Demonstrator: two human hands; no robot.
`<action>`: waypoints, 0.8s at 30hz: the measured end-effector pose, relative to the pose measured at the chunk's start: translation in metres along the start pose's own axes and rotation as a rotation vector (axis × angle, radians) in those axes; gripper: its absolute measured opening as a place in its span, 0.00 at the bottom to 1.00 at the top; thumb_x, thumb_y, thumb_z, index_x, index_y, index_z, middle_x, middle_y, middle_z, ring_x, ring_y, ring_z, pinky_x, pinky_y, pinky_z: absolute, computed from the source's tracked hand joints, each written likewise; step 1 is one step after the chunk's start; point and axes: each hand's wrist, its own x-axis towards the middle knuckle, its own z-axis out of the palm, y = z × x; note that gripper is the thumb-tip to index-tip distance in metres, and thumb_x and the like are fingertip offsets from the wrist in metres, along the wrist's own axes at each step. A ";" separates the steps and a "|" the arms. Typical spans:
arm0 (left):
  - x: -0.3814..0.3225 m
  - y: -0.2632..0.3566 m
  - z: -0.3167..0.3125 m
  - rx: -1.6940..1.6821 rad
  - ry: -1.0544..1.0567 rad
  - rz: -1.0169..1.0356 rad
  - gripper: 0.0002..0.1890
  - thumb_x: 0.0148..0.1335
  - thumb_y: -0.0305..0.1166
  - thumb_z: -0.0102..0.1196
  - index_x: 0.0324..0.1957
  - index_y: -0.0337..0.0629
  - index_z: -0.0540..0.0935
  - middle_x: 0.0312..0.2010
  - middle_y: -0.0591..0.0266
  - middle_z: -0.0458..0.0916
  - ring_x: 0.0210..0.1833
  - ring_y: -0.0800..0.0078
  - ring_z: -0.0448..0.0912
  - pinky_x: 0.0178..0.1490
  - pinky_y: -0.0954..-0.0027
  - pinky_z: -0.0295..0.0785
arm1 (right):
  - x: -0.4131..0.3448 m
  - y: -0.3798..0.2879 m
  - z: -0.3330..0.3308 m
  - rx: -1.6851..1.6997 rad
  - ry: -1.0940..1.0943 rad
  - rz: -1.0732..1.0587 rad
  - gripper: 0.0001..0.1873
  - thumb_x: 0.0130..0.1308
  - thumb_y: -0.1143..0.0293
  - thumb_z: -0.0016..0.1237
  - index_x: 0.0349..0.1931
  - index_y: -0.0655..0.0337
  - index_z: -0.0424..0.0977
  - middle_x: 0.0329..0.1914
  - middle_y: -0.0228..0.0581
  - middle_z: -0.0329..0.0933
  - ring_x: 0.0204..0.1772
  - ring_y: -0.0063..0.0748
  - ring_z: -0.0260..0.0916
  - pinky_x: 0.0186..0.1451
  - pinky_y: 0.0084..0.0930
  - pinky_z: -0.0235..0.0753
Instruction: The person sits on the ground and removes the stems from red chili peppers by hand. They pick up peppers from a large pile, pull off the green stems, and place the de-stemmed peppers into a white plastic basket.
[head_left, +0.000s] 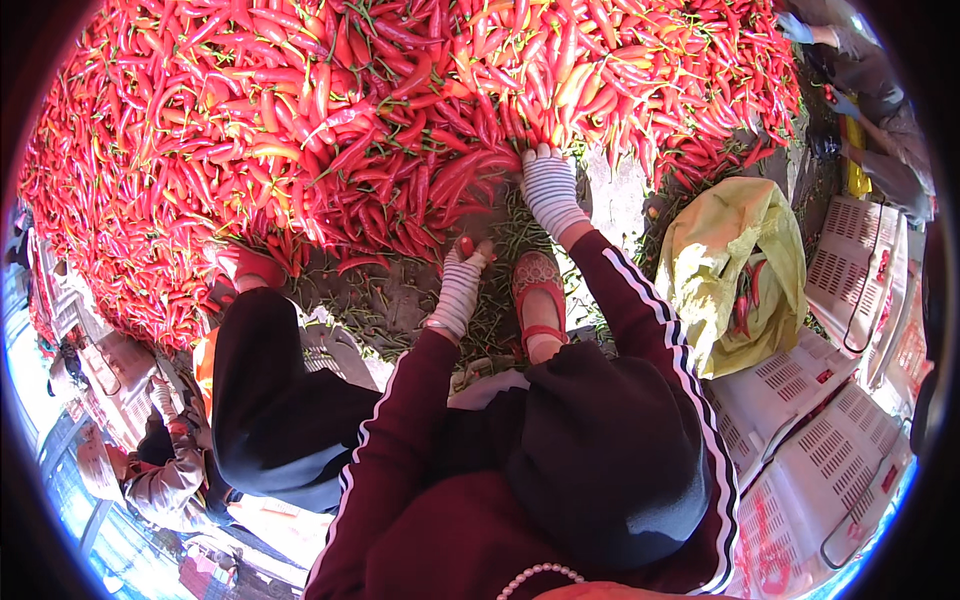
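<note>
A large heap of red chili peppers (360, 150) spreads before me, many with green stems. My left hand (460, 289), in a striped fingerless glove, is closed around a red chili pepper (466, 246) seen end-on; most of that pepper is hidden. Higher and to the right, my right hand (551, 187) wears a similar glove. Its fingertips touch peppers at the heap's near edge, and whether they grip one is unclear. Loose green stems (502, 229) litter the ground between and below my hands.
A yellow sack (697, 277) with a few peppers inside stands at my right. Beyond it are pale slotted plastic crates (840, 457). My red shoe (541, 289) rests between my arms. Another person (169, 480) sits at lower left; gloved hands of a co-worker (844, 103) show at upper right.
</note>
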 end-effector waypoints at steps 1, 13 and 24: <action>0.002 0.006 0.012 -0.040 0.027 0.007 0.10 0.58 0.32 0.62 0.41 0.49 0.76 0.32 0.74 0.74 0.32 0.82 0.70 0.35 0.75 0.67 | -0.004 0.001 0.005 0.027 -0.015 0.012 0.21 0.55 0.58 0.56 0.43 0.62 0.70 0.44 0.49 0.71 0.49 0.48 0.71 0.50 0.43 0.72; 0.010 0.010 -0.004 -0.587 -0.189 -0.383 0.12 0.63 0.43 0.59 0.33 0.47 0.78 0.28 0.69 0.78 0.31 0.76 0.76 0.41 0.75 0.74 | -0.090 -0.004 -0.042 0.385 -0.208 -0.680 0.12 0.51 0.70 0.49 0.37 0.58 0.72 0.35 0.40 0.70 0.41 0.45 0.72 0.44 0.39 0.71; 0.008 -0.004 -0.005 -0.417 -0.029 -0.257 0.08 0.59 0.29 0.63 0.39 0.51 0.78 0.31 0.71 0.81 0.33 0.77 0.79 0.35 0.75 0.74 | -0.029 0.001 0.010 0.030 -0.048 0.039 0.24 0.49 0.57 0.62 0.46 0.54 0.74 0.51 0.47 0.69 0.54 0.45 0.69 0.54 0.45 0.69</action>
